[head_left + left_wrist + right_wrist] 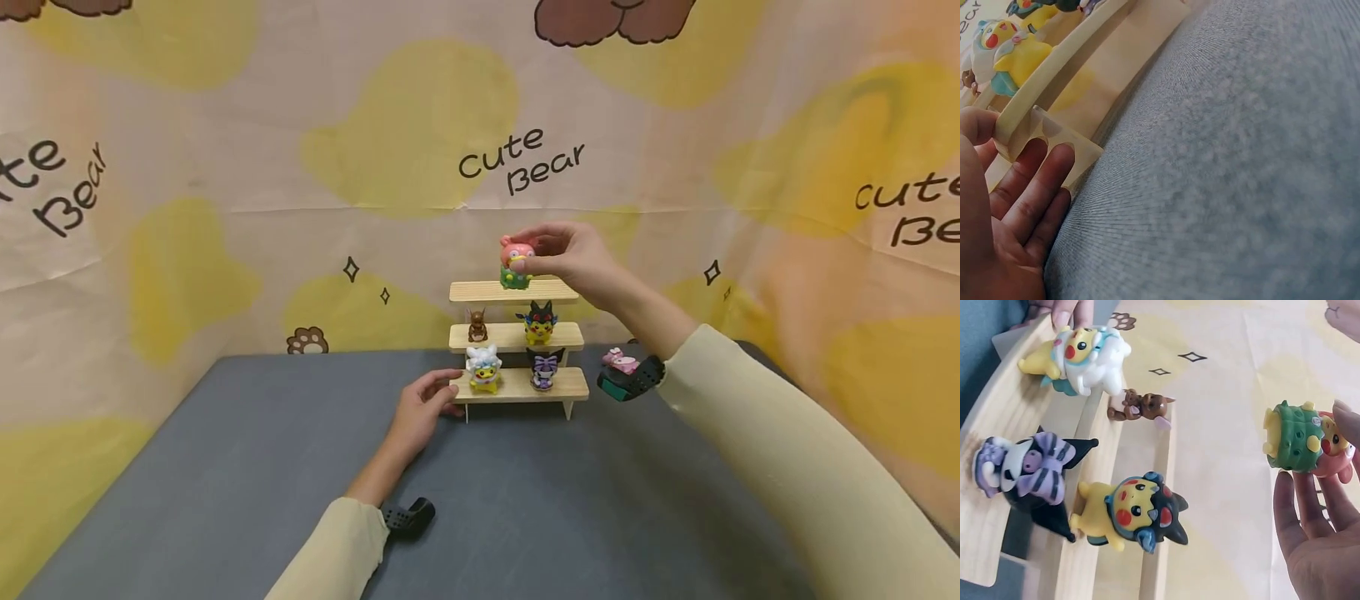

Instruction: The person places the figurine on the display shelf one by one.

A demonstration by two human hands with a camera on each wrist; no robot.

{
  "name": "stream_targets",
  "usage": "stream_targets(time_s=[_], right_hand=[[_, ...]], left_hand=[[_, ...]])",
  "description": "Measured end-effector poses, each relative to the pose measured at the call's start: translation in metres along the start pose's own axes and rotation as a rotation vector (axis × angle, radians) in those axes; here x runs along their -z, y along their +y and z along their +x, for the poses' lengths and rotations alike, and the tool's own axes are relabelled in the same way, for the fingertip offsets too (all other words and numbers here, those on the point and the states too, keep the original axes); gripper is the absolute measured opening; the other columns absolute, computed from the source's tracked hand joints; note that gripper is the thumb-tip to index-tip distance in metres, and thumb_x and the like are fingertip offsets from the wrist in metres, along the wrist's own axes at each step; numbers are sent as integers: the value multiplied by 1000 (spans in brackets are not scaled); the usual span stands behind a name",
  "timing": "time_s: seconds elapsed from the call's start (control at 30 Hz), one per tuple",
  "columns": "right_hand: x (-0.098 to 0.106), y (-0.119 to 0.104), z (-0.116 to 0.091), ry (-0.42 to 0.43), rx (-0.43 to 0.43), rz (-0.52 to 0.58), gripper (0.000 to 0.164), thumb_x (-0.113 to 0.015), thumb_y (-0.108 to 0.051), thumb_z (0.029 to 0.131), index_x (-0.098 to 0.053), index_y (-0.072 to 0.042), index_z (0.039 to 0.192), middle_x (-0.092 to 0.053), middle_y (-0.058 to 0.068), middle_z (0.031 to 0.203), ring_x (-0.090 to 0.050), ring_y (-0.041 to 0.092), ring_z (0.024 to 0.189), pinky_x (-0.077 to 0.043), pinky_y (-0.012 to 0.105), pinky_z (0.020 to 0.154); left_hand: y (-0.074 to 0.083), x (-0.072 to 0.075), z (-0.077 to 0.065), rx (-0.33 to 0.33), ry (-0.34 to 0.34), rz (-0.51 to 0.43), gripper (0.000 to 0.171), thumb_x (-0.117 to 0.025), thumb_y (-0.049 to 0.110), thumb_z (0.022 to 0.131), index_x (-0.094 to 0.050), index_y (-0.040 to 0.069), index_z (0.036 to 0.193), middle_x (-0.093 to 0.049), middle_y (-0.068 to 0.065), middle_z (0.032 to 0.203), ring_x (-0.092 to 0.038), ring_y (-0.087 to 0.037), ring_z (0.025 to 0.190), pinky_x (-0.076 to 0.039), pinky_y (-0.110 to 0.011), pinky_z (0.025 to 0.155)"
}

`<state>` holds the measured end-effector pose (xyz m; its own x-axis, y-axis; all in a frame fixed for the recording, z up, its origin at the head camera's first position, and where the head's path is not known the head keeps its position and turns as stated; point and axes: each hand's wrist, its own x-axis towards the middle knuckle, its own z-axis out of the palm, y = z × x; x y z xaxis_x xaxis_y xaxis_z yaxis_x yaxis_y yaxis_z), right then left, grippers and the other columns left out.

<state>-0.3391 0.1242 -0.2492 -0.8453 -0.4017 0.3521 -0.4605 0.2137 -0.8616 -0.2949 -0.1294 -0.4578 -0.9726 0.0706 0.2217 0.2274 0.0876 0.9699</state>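
My right hand (577, 254) pinches a small figurine (515, 277) with a pink hood and a green bumpy body, held just over the top board of a wooden three-tier display stand (517, 393). In the right wrist view the figurine (1297, 437) lies between thumb and fingers. My left hand (417, 414) holds the left end of the lowest board, thumb at the board and fingers (1038, 203) against the side leg. A white-hooded yellow figurine (483, 369) and a black-and-purple one (543, 369) stand on that board.
On the middle board stand a brown figurine (477, 326) and a yellow one with a dark hood (539, 323). A pink figurine (621, 360) sits right of the stand, partly behind the right wrist camera (630, 380). A printed cloth backdrop (405, 125) rises behind the grey table (300, 467).
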Motion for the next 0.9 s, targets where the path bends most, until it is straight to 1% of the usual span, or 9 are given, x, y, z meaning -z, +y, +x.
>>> stream_targets(time_s=[0.1,0.2,0.37,0.47,0.53,0.6,0.7,0.9], right_hand=[[-7,1,14,-9,-6,-4,38,-78,-10,88,-69,-5,125,-75,5,111,-69,15,101,-57,27,90],[-11,6,27,-20,-15,-2,38,-76,-8,89,-68,-3,126,-74,8,114,-69,15,102,-57,29,92],[-20,15,45,-19,-64,13,38,-75,-3,89,-67,0,126,-71,15,119,-68,16,102,-60,28,88],[-28,20,55,-27,-88,24,38,-74,-1,89,-67,1,126,-69,19,121,-67,19,104,-61,28,88],[-32,24,60,-40,-106,20,38,-74,-1,89,-66,1,126,-68,20,121,-66,20,105,-61,28,88],[-35,28,65,-49,-115,11,38,-75,-1,88,-66,2,125,-68,20,120,-66,22,104,-61,28,88],[-36,33,68,-44,-125,-24,37,-76,-1,87,-68,1,123,-68,18,114,-66,21,100,-61,27,84],[-33,44,67,-54,-142,-70,38,-77,-1,86,-67,4,123,-67,13,108,-63,18,95,-59,24,82]], left_hand=[[-2,1,-2,3,12,9,28,-60,9,101,-67,2,126,-70,-22,108,-71,-21,74,-63,-39,75],[-2,2,-1,-3,10,14,27,-60,10,100,-68,4,126,-70,-20,104,-71,-21,72,-63,-38,76],[-1,6,-1,-3,-18,17,28,-60,9,100,-67,4,127,-70,-23,105,-71,-20,72,-63,-37,76],[0,11,-1,-6,-7,29,28,-60,9,100,-67,4,127,-70,-22,104,-71,-21,71,-63,-36,74],[1,13,-1,-6,2,34,27,-60,9,100,-68,5,126,-70,-21,102,-71,-20,70,-63,-35,73],[1,15,-1,-2,1,42,27,-60,10,101,-68,6,126,-70,-19,100,-71,-19,70,-63,-34,73],[0,14,1,-1,-18,44,28,-60,12,101,-67,7,127,-70,-18,98,-71,-19,71,-63,-34,74],[-3,5,2,-10,-26,26,28,-61,11,100,-67,3,126,-71,-21,98,-73,-24,72,-63,-36,75]])
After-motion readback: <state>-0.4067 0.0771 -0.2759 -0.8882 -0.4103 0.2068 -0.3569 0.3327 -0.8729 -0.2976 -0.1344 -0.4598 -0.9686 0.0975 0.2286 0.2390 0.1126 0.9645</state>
